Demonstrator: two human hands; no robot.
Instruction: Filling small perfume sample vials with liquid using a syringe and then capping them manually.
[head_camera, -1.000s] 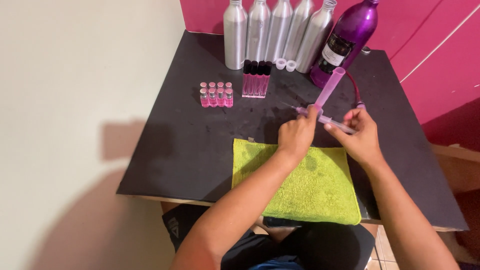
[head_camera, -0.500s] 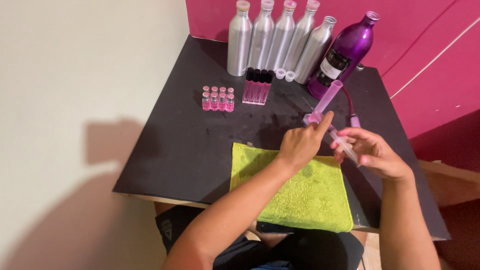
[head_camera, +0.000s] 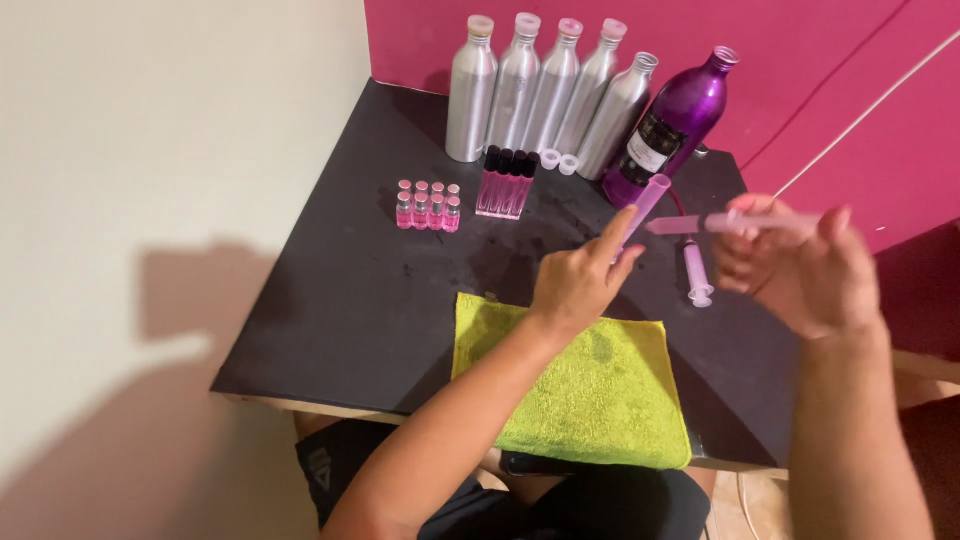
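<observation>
Above the black counter (head_camera: 330, 300), the right hand (head_camera: 800, 275) is raised and its fingers (head_camera: 745, 245) are clenched around a pale pink syringe (head_camera: 735, 223) held roughly level, tip pointing left. Left of it, the left hand (head_camera: 580, 285) hovers over the counter with its fingers grasping a slim pink tube (head_camera: 645, 205) that tilts up toward the syringe's tip; the two tips are near each other, and I cannot tell if they touch. A second syringe (head_camera: 695, 272) lies flat on the counter between the hands. Below the left hand spreads a yellow-green towel (head_camera: 590, 400). Along the back stand five silver bottles (head_camera: 545, 95) and a purple bottle (head_camera: 670, 125). Small pink vials (head_camera: 428, 205) and taller black-capped pink vials (head_camera: 505, 183) sit in clusters farther left.
</observation>
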